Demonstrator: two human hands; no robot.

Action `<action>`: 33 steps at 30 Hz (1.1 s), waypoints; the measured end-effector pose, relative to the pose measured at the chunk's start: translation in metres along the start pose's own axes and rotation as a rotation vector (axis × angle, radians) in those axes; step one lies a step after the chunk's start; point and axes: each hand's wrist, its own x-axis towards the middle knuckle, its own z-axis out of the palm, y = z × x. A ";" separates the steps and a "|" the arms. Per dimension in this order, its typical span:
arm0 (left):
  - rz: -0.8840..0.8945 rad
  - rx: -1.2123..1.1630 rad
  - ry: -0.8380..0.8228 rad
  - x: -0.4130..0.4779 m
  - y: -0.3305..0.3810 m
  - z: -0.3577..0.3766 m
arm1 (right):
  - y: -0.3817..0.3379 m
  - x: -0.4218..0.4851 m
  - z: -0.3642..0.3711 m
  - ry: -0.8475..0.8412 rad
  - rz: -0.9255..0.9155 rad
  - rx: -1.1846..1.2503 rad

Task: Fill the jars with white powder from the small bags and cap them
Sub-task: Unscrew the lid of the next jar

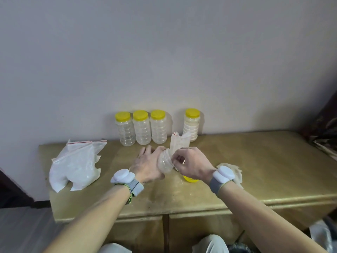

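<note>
An open jar (165,162) is held over the middle of the bench (264,167), tilted so that its mouth is turned toward 1 o'clock. The left hand (145,164) is wrapped round the jar's body, with the fingers curled against it. The right hand (193,161) is closed in a pinch at the jar's neck, where the lower end of a small bag (179,143) is gripped against the rim. The small bag is seen rising from the mouth toward 12 o'clock; whether powder remains in it cannot be told. Little or nothing is seen inside the held jar.

A loose yellow cap (190,179) is noted on the bench at 5 o'clock from the held jar, partly hidden under the right wrist. At 12 o'clock, against the wall (164,52), three capped jars (141,129) are set close together in a row, clear and apparently empty. A filled jar (191,125), also capped in yellow, is set apart at 1 o'clock, just behind the small bag. A large zip bag (76,165) of white powder is found at 9 o'clock, near the bench's left edge. A crumpled bag (235,172) is noted at 3 o'clock, beyond the right wrist. A grey band with a white unit (125,178) is worn on each wrist.
</note>
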 end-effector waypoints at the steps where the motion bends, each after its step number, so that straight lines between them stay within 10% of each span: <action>1: 0.003 0.012 -0.005 -0.001 -0.002 0.000 | -0.001 0.000 0.001 -0.013 0.002 -0.002; 25: 0.038 0.153 -0.002 -0.004 -0.009 0.000 | -0.009 -0.005 0.006 -0.087 -0.005 -0.124; 33: -0.136 -0.334 0.141 0.010 -0.001 0.002 | 0.023 -0.007 -0.014 0.383 0.339 0.410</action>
